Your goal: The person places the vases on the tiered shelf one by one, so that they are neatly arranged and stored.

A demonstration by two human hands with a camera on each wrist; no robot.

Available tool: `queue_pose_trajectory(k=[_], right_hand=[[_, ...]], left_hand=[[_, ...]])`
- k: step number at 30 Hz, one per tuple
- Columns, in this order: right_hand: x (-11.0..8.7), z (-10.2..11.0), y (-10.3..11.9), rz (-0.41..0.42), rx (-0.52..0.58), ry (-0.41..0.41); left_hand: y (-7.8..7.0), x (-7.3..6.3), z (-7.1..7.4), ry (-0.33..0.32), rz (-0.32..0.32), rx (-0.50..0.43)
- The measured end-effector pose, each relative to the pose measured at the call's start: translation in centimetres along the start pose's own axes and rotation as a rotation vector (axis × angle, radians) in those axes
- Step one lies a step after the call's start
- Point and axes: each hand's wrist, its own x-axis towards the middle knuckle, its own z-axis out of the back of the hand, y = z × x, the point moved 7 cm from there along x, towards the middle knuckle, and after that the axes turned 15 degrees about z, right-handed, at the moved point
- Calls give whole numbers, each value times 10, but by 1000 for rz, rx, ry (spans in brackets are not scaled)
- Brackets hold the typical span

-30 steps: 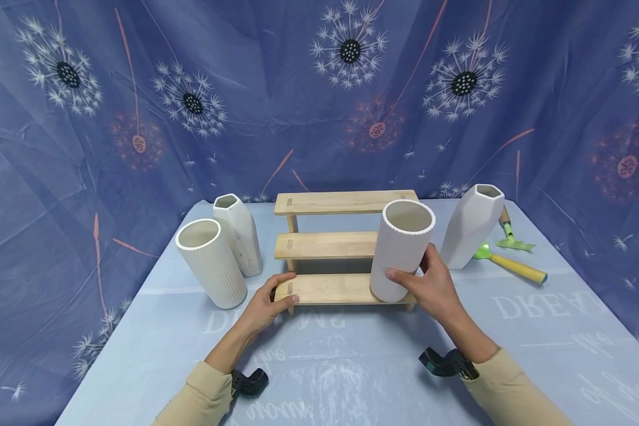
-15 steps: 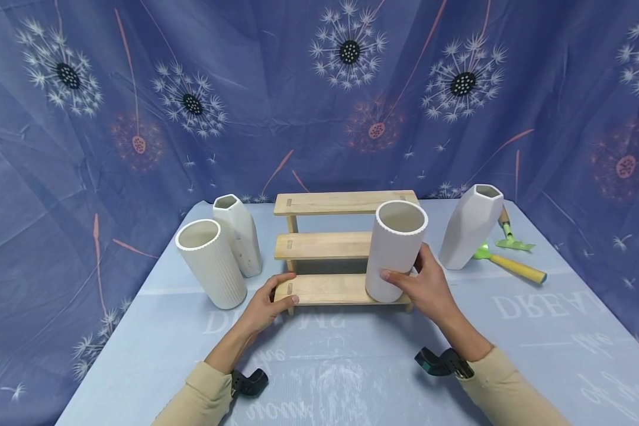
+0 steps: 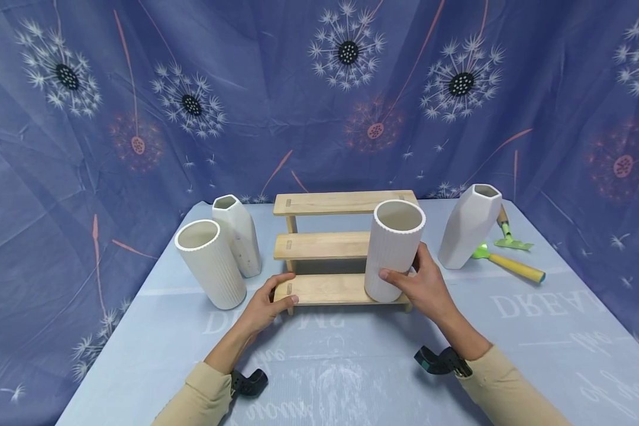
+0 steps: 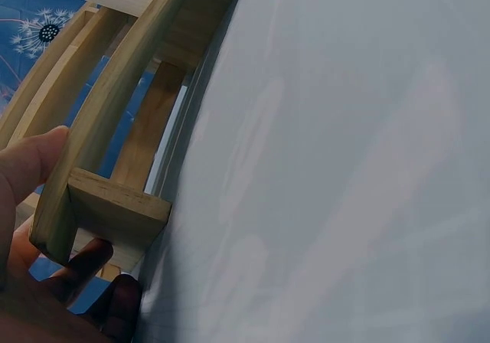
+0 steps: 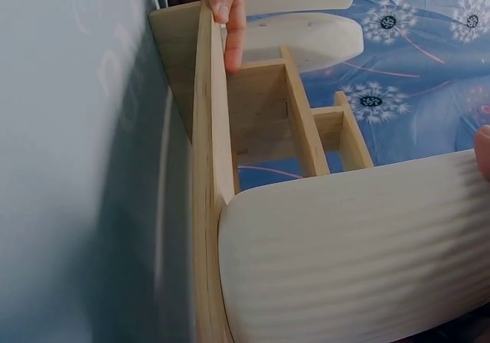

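A three-tier wooden shelf (image 3: 330, 289) stands mid-table. On the right part of its lowest step is a white ribbed cylindrical vase (image 3: 393, 254), upright. My right hand (image 3: 423, 285) grips the vase low on its right side, thumb across the front. In the right wrist view the base of the ribbed vase (image 5: 344, 243) meets the shelf board (image 5: 210, 167). My left hand (image 3: 268, 302) grips the left end of the lowest step. The left wrist view shows its thumb on top of the board (image 4: 115, 90) and fingers underneath.
Left of the shelf stand another ribbed vase (image 3: 213, 266) and a faceted white vase (image 3: 239, 236). To the right are a faceted vase (image 3: 468, 228), a yellow-handled garden tool (image 3: 516, 267) and a small green rake (image 3: 511, 241). A blue dandelion-print curtain (image 3: 277, 106) hangs behind.
My right hand and the ribbed vase have shifted slightly left along the lowest step, mostly in the first half second. My left hand keeps its place on the shelf.
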Motion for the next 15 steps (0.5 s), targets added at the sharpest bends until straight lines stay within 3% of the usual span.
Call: queue_pose_trajectory(k=[15], right_hand=[[-4,4,-1,-52,-54,37]], left_hand=[[1,0,0,6,2,1]])
